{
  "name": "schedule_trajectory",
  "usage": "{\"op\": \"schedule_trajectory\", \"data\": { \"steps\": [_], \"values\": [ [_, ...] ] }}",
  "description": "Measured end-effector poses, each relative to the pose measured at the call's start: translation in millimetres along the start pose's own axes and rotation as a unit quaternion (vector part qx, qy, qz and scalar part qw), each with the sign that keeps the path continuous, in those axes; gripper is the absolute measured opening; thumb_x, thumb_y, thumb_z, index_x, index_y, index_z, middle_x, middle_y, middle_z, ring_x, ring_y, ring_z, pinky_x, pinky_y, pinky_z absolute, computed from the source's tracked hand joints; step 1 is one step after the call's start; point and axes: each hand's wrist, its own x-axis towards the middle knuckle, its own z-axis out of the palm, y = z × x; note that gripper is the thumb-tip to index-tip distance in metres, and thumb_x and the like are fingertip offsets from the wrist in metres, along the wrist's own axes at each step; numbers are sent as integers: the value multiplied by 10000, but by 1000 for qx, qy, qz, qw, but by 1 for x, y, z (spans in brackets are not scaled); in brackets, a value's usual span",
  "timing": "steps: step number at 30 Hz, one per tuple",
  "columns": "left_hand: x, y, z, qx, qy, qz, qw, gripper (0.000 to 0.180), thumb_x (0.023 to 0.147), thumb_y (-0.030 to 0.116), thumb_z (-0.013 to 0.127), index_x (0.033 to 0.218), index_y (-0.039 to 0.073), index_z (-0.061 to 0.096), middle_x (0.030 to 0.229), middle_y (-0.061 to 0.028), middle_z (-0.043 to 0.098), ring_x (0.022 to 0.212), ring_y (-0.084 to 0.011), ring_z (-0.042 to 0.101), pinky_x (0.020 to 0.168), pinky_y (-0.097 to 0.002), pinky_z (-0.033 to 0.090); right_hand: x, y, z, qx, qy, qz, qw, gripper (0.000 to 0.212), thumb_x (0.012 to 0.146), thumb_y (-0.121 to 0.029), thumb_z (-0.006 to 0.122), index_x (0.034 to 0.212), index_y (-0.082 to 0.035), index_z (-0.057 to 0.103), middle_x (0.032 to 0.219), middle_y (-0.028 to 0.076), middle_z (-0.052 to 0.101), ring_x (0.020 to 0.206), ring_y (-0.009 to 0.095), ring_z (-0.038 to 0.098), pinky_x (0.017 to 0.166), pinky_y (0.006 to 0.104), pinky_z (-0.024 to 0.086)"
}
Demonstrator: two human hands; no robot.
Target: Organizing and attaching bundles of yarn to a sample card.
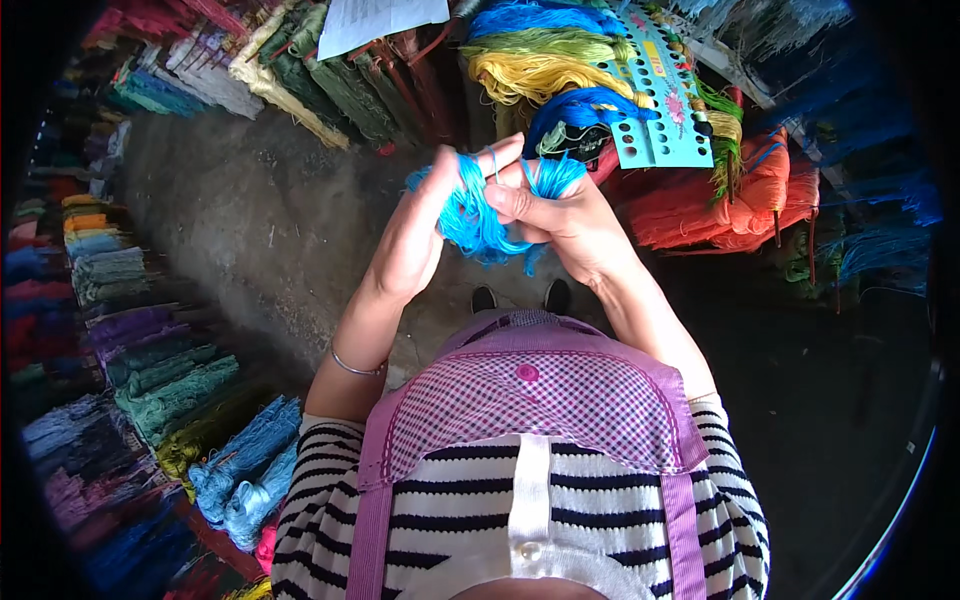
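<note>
Wears, nearest, a pink-violet checked fabric apron (480, 400) over a navy-and-white striped knitted top (440, 520). Holds, beyond it, a bright blue bundle of glossy thread (475, 225) up in front of the body, gathered between left hand (412, 235) and right hand (580, 220). Grasps with the left hand the larger loop, showing blue on both sides of the palm. Closes the right hand around the right part, bringing its thumb close to the left fingers, seemingly pinching a strand; cannot tell exactly which. Looks, by judgement, like working strands at the fingertips, mid-handling. Calls probably for a light pinch, even tension and loose loops held apart to avoid snags.

Leaves room to swing left, over the grey concrete floor (230, 220), with dark shoes (484, 298) below the hands. Meets an edge farther left: a long row of hanging thread skeins (185, 390) in greens, blues and purple. Sinks into shadow on the near right, too dark to read. Comes tightest on the far right, near red-orange hanging skeins (740, 200) and a pale teal card with punched holes (650, 150), just beside heaped yellow thread (540, 75). Reaches, farthest, a white paper sheet (375, 22) on dark skeins.
</note>
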Motion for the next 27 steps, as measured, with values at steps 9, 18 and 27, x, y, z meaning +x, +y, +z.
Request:
{"op": "schedule_trajectory", "data": {
  "steps": [9, 18, 27],
  "values": [
    [-3, 9, -12, 30, 73, 15, 997, 205, 879, 46, 537, 990, -68, 666, 1051, -179, 666, 984, -217, 634, 890, -323, 474, -5, -4, -1, 32, 20, -18, 999, 73, 834, -97, 696, 876, -37, 699, 742, -35, 612, 573, 16, 428, 500, 189, 313],
    [-2, 2, -7, 79, 72, 64, 992, 179, 892, 11, 573, 1033, -63, 655, 1073, -162, 658, 1023, -194, 618, 889, -305, 488, 1, 2, 5, 69, 29, -79, 994, 124, 842, -133, 707, 884, -28, 657, 831, 17, 649, 760, 79, 581, 695, 235, 463],
    [-2, 5, -15, 65, 90, -13, 994, 290, 951, 159, 523, 1166, -10, 621, 1106, -130, 652, 922, -120, 617, 757, -235, 470, 1, 2, -3, 142, 57, -56, 987, 222, 913, -238, 613, 907, -20, 655, 820, 7, 649, 792, 97, 577, 767, 256, 441]
  ]
}}
